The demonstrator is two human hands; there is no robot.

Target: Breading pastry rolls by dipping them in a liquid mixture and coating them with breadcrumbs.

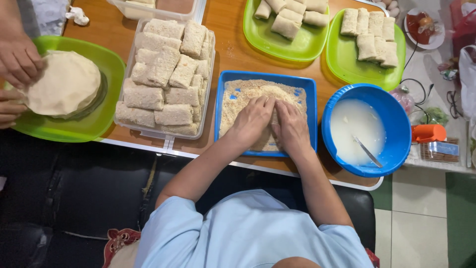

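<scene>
Both hands, left hand (253, 120) and right hand (291, 127), press flat, fingers loosely open, on a soft, fragile roll (273, 115) among breadcrumbs (238, 101); cradle its ends.

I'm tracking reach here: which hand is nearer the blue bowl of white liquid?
The right hand, in the breadcrumb tray beside the blue bowl. The left hand lies farther, on its other side.

Person wears a pale blue short-sleeved shirt, plain fabric, no print or markings visible. Sleeves end above the elbow, forearms bare down to the left hand (252, 120) and right hand (291, 128). No watch, rings, bracelets or gloves visible on either hand or wrist.
</scene>
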